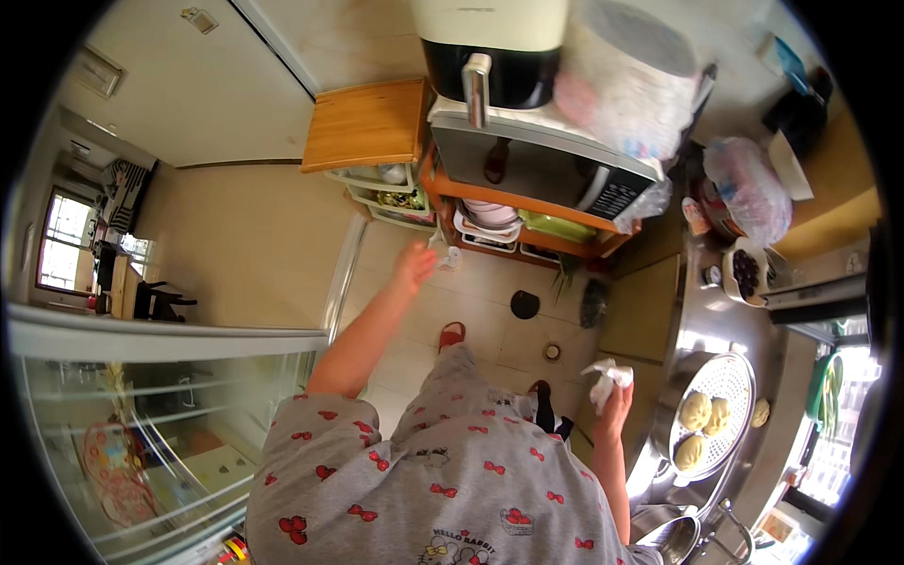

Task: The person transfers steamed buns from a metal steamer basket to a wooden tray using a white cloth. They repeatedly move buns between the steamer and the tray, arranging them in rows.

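My left hand point(415, 267) reaches forward over the tiled floor, slightly blurred, with its fingers spread and nothing seen in them. Just beyond its fingertips is a small white plastic bag point(448, 256) beside the wooden rack; whether they touch I cannot tell. Down at my right side, my right hand point(619, 407) grips a crumpled white tissue or cloth point(606, 381). To the right of that hand, a perforated steamer tray point(734, 402) on the steel counter holds three pale buns point(696, 411). Another bun point(760, 412) lies just outside its rim.
Ahead, a microwave point(522, 166) on a wooden rack point(438, 183) carries an air fryer point(494, 56). A drawer unit point(388, 198) stands left of it. Glass doors point(176, 424) are at my left. A bowl of dark fruit point(746, 272) and a pot point(667, 533) sit at right.
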`<state>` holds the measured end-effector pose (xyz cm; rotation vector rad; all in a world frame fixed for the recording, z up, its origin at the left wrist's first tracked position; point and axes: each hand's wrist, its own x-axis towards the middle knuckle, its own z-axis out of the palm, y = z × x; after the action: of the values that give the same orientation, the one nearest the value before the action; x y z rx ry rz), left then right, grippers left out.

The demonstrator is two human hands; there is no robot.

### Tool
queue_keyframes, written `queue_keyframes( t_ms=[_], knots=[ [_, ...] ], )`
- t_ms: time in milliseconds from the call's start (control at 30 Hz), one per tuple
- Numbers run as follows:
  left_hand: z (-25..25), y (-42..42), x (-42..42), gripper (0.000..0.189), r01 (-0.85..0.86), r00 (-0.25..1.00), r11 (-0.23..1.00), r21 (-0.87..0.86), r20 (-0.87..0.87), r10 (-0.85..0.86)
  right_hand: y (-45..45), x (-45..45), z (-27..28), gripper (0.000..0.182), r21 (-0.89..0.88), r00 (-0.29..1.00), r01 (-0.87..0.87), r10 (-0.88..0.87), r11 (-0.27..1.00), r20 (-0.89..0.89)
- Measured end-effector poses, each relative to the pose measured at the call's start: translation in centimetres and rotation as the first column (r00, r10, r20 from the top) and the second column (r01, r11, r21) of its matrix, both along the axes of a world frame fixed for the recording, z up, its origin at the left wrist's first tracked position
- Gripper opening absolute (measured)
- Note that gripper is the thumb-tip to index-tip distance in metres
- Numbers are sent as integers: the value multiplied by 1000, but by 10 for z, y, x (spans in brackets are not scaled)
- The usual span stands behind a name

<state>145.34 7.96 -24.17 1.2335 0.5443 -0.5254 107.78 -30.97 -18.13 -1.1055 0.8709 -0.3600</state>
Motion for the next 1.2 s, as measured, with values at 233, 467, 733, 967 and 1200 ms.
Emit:
queue_keyframes(
  t_ms=[233, 467, 733, 967, 1200],
  knots=[
    [-39, 100, 232, 61, -278, 961, 961, -12, -10, 278, 46, -18, -37, 49, 365, 999, 30, -37, 931, 14],
    [-76, 116, 344, 70, -441, 891, 893, -88, -166, 424, 101, -50, -34, 59, 55, 795, 489, -419, 870, -438],
    [-120, 142, 390, 36, -141, 973, 869, -475, 95, 210, 112, -62, -38, 51, 52, 618, 752, -676, 657, -402],
    [-55, 232, 366, 59, -368, 903, 888, -276, 123, 412, 67, -108, -48, 36, -250, 741, 485, -545, 838, -391],
    [45, 315, 168, 62, -399, 899, 903, -160, 125, 420, -42, -211, -87, 70, 25, 729, 658, -628, 753, -272]
  ],
)
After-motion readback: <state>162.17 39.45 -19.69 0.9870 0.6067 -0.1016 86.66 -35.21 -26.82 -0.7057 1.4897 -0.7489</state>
